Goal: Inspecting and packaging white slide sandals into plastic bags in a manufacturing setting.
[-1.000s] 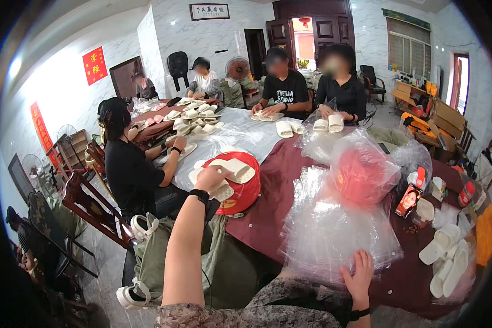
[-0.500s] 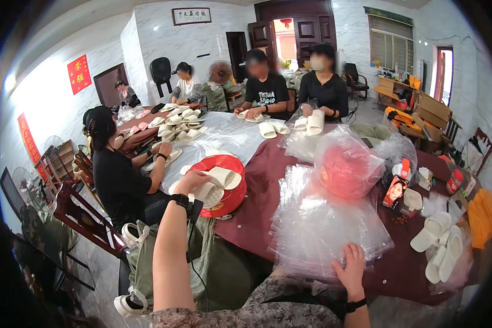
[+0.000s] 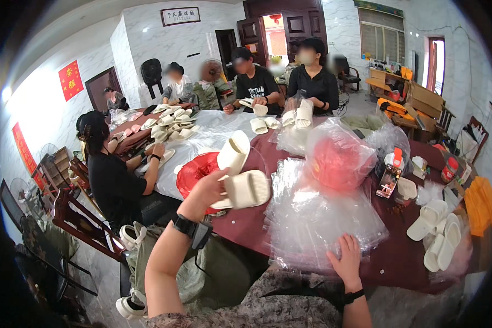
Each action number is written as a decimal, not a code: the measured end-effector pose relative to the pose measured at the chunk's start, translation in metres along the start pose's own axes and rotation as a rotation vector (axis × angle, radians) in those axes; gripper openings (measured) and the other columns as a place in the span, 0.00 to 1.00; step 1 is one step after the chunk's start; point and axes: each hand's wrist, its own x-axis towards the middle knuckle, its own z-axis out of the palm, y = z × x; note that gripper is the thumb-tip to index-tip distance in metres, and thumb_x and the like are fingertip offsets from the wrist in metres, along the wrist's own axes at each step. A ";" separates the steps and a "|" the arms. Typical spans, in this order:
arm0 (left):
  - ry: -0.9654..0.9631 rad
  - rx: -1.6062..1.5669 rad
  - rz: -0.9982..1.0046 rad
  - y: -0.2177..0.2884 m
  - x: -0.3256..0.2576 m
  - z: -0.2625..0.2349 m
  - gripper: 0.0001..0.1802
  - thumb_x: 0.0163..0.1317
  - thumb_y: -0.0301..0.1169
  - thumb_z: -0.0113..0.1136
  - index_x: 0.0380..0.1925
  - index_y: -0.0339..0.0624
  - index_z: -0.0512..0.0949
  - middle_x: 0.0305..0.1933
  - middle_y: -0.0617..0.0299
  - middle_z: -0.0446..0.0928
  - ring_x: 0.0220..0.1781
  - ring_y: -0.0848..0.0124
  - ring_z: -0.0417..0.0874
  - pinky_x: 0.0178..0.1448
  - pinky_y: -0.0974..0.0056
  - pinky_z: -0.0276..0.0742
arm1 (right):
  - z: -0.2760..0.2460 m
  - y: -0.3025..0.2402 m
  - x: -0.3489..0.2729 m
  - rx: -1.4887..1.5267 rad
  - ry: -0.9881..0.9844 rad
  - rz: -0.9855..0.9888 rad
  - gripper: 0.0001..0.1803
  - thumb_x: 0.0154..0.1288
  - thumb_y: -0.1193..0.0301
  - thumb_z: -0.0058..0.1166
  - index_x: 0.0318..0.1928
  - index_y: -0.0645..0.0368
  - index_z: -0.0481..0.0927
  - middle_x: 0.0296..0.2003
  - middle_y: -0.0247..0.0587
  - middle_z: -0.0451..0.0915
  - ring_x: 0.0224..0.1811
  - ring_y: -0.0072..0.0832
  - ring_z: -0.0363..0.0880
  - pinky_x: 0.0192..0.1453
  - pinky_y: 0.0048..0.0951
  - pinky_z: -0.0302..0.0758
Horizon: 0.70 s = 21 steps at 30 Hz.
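In my left hand (image 3: 205,192) is a pair of cream slide slippers (image 3: 248,189), the fingers closed round their near side. The pair hangs above the table edge in front of a red tub (image 3: 194,169), one slipper tilted up behind the other. Part of the tub is hidden by my hand and the slippers. My right hand (image 3: 345,256) lies with fingers spread on the near edge of a stack of clear plastic bags (image 3: 317,224). Nothing shows in its grip.
A red bundle in clear plastic (image 3: 339,161) stands behind the bags. At right are a phone (image 3: 388,180), loose slippers (image 3: 441,240) and orange cloth (image 3: 481,206). More slippers (image 3: 172,126) lie heaped at the far left. Several people work around the table; a wooden chair (image 3: 87,224) stands left.
My left hand has lifted the slippers from the red tub and moved right with them. My right hand stays on the bags. The view has shifted slightly.
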 end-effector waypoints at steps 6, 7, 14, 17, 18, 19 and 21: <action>-0.195 -0.280 -0.111 -0.048 -0.054 0.121 0.27 0.79 0.51 0.43 0.66 0.43 0.66 0.65 0.49 0.74 0.66 0.50 0.74 0.71 0.39 0.68 | 0.004 0.002 0.001 -0.020 0.009 -0.023 0.36 0.59 0.54 0.66 0.61 0.66 0.75 0.66 0.54 0.71 0.71 0.57 0.63 0.74 0.54 0.60; -0.267 -0.325 -0.113 -0.061 -0.055 0.135 0.27 0.79 0.50 0.44 0.65 0.42 0.66 0.65 0.48 0.73 0.66 0.48 0.74 0.71 0.38 0.67 | 0.003 0.004 -0.001 -0.041 0.018 -0.025 0.36 0.59 0.54 0.66 0.61 0.66 0.75 0.65 0.54 0.72 0.71 0.56 0.63 0.73 0.54 0.61; -0.181 -0.997 -0.335 -0.116 -0.031 0.230 0.32 0.74 0.44 0.56 0.61 0.28 0.59 0.67 0.36 0.62 0.73 0.38 0.62 0.78 0.35 0.58 | 0.003 0.001 0.003 -0.035 0.047 -0.046 0.35 0.59 0.53 0.66 0.59 0.65 0.76 0.62 0.54 0.73 0.68 0.56 0.66 0.70 0.56 0.64; -0.121 -1.091 -0.271 -0.150 0.004 0.249 0.33 0.74 0.43 0.56 0.64 0.25 0.57 0.68 0.35 0.60 0.75 0.40 0.59 0.81 0.39 0.56 | 0.001 -0.006 0.007 -0.048 0.076 -0.078 0.32 0.59 0.57 0.64 0.59 0.65 0.75 0.61 0.54 0.73 0.68 0.56 0.66 0.71 0.56 0.64; -0.120 -1.077 -0.199 -0.169 0.018 0.247 0.34 0.75 0.42 0.56 0.65 0.25 0.57 0.68 0.35 0.60 0.76 0.42 0.59 0.81 0.41 0.56 | 0.002 -0.006 0.007 -0.060 0.076 -0.065 0.32 0.59 0.57 0.64 0.59 0.65 0.75 0.61 0.54 0.73 0.68 0.56 0.66 0.71 0.56 0.64; -0.378 -0.599 0.025 -0.214 0.061 0.206 0.36 0.74 0.42 0.56 0.68 0.24 0.55 0.67 0.37 0.64 0.73 0.45 0.65 0.79 0.47 0.64 | 0.005 -0.010 0.010 -0.046 0.030 -0.090 0.31 0.60 0.58 0.63 0.59 0.64 0.75 0.61 0.54 0.73 0.68 0.56 0.66 0.70 0.56 0.64; -0.369 -0.282 0.029 -0.231 0.047 0.211 0.36 0.74 0.43 0.58 0.67 0.26 0.58 0.66 0.39 0.67 0.70 0.48 0.69 0.76 0.50 0.68 | 0.000 -0.005 0.009 -0.082 0.045 -0.067 0.23 0.61 0.66 0.59 0.55 0.63 0.78 0.58 0.54 0.75 0.65 0.55 0.69 0.67 0.52 0.68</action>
